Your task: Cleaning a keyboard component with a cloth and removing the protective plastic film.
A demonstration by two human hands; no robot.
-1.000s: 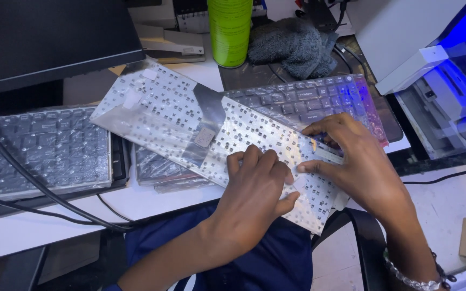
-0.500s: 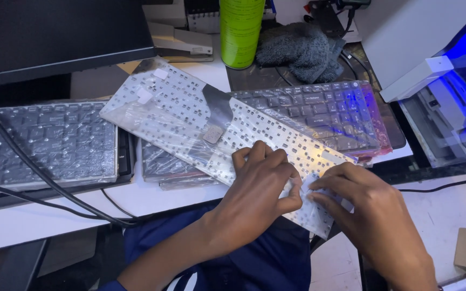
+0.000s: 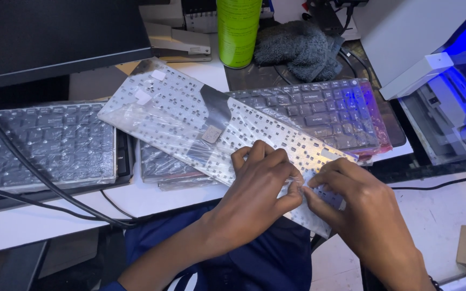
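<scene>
A laptop keyboard module wrapped in clear plastic (image 3: pixel 190 116) lies back side up, slanting from the upper left down to the lower right. My left hand (image 3: pixel 260 186) presses on its near right part with the fingers curled over the wrap. My right hand (image 3: pixel 351 199) sits just to the right and pinches the plastic at the near right end. The fingertips of both hands meet at the wrap. Under the module lie more wrapped keyboards (image 3: pixel 314 110), keys facing up.
Another wrapped keyboard (image 3: pixel 44 145) lies at the left with black cables (image 3: pixel 39 183) across it. A dark monitor (image 3: pixel 55 37) stands behind it. A green can (image 3: pixel 238 29), a stapler (image 3: pixel 176 43), a grey cloth (image 3: pixel 297 48) and a blue-lit white machine (image 3: pixel 438 70) are at the back.
My right hand has slid from the module's far right edge down toward the near end, beside my left hand. The view has shifted a little.
</scene>
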